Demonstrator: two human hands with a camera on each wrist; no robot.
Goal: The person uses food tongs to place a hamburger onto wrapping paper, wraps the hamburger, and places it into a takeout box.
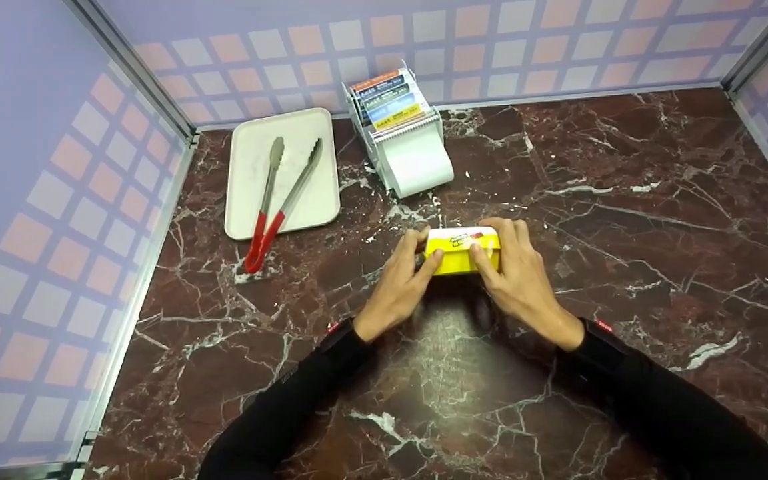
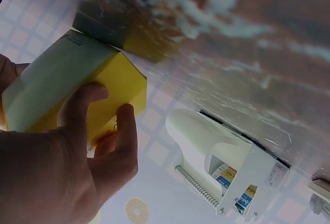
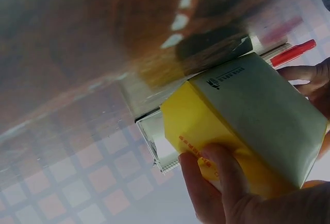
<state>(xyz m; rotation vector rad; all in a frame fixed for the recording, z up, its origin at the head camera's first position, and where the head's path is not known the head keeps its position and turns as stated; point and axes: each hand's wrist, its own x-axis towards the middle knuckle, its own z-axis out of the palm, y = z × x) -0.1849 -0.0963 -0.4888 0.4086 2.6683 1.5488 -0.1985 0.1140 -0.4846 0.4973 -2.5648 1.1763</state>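
A small yellow and white paper carton (image 1: 454, 265) with printing on its top is held between both hands near the middle of the table. My left hand (image 1: 397, 283) grips its left side, thumb on the near face. On the right side, my right hand (image 1: 524, 277) holds it the same way, its thumb at the top front edge. In the left wrist view, the carton (image 2: 56, 82) shows a plain pale face and a yellow end with the left fingers against it. The right wrist view shows right fingers (image 3: 229, 175) on the carton's other yellow end, which bears red print.
A white tray (image 1: 244, 173) stands at the back left, with red-handled metal tongs (image 1: 277, 221) lying across it. Behind the carton is a white dispenser (image 1: 417, 163) with several coloured labels and a paper strip hanging out. Tiled panels (image 1: 491, 40) edge the marbled table.
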